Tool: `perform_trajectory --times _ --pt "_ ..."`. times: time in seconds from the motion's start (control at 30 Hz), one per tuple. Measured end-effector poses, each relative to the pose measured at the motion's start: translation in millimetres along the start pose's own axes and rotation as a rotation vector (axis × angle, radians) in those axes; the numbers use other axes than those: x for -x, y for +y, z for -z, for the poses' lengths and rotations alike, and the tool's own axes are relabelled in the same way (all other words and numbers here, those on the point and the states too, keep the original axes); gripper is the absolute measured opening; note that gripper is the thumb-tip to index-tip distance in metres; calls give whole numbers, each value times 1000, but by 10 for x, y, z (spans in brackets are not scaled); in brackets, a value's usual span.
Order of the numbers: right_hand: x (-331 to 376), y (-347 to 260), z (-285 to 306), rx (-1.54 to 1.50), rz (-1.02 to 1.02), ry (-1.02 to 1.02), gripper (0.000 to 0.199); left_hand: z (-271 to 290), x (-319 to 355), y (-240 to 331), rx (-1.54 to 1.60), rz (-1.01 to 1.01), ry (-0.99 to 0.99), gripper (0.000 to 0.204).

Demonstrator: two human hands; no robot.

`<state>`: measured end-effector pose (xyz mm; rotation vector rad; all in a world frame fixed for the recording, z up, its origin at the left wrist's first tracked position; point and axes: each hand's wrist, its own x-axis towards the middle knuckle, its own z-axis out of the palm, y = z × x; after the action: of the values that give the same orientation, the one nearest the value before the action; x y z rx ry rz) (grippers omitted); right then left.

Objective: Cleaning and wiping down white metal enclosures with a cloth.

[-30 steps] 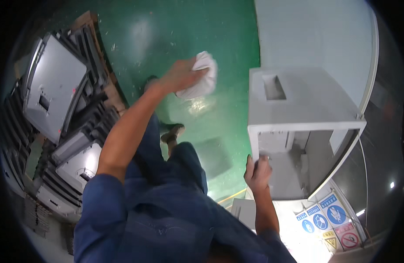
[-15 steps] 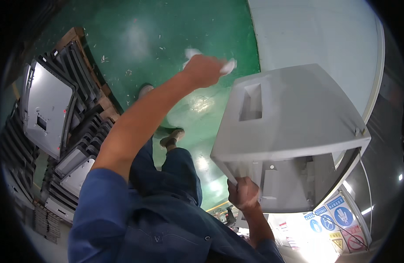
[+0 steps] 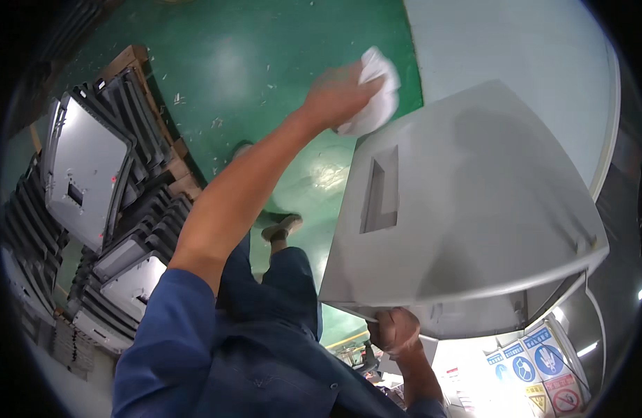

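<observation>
A large pale grey box-shaped housing (image 3: 488,202) with a recessed rectangular slot and an open lower side stands at my right. My left hand (image 3: 343,96) is stretched out beyond its far left corner, fingers closed on a white cloth (image 3: 381,104). The cloth hangs close to that corner; I cannot tell if it touches. My right hand (image 3: 396,330) is curled round the near left edge of the housing, at its open side. That hand's fingertips are partly hidden by the edge.
Several dark-framed grey panels (image 3: 91,164) are stacked on the left, by a wooden pallet (image 3: 174,157). Green floor (image 3: 223,76) with small scraps meets a pale surface (image 3: 509,49). A sign board (image 3: 544,369) is at lower right. A white cable (image 3: 598,313) hangs beside the housing.
The housing has tilted so that less of its open side shows. My left hand has moved up and right with the cloth. My right hand keeps its grip, slightly lower.
</observation>
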<state>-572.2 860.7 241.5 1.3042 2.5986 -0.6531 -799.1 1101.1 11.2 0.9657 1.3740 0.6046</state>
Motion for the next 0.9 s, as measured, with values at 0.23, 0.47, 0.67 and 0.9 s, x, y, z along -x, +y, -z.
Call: perform_trajectory --times 0.23,0.47,0.67,0.9 --pt "-216 -16 -35 5 158 9 25 -180 268 58 -84 -62 48 49" --pt "-300 73 178 42 176 28 28 491 -78 21 -412 -196 12 39" --pt "-538 49 94 77 208 29 24 130 264 217 69 -305 200 59" --pt "-673 -75 275 93 213 -115 27 166 360 -588 44 -44 119 63"
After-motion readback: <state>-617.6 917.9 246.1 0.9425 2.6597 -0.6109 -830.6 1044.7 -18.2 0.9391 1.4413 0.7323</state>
